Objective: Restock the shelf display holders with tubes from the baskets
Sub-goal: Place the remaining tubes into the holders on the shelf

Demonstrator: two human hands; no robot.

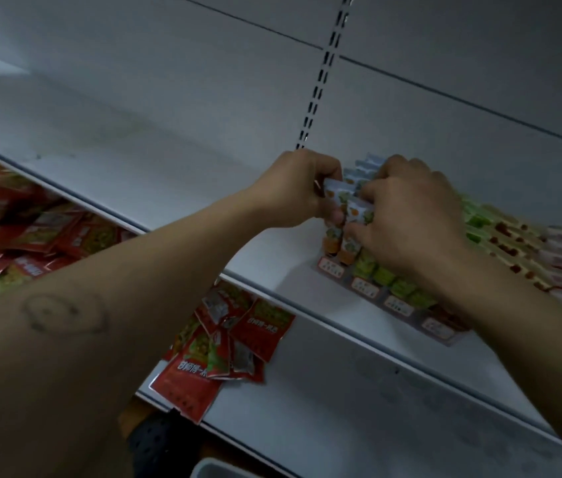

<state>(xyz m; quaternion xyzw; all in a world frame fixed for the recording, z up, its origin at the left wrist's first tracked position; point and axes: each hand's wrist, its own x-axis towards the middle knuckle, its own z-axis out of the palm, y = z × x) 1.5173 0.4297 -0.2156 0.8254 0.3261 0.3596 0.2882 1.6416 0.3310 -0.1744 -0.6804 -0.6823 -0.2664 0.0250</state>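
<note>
A clear display holder point(397, 307) with price labels along its front stands on the white shelf point(203, 188). Its leftmost rows carry small tubes with orange caps point(336, 215); further right stand green-capped tubes point(386, 276), then red and pale ones. My left hand point(293, 191) grips the top of an orange-capped tube at the holder's left end. My right hand point(407, 215) pinches the neighbouring orange-capped tube and covers the rows behind it. Both tubes stand nearly upright in the front slots. No basket is clearly in view.
Red snack packets point(228, 343) lie on the lower shelf, with more piled at the left point(20, 229). A slotted upright point(324, 70) runs up the back panel. A white container rim point(217, 469) shows at the bottom edge beside a dark shoe point(155, 439).
</note>
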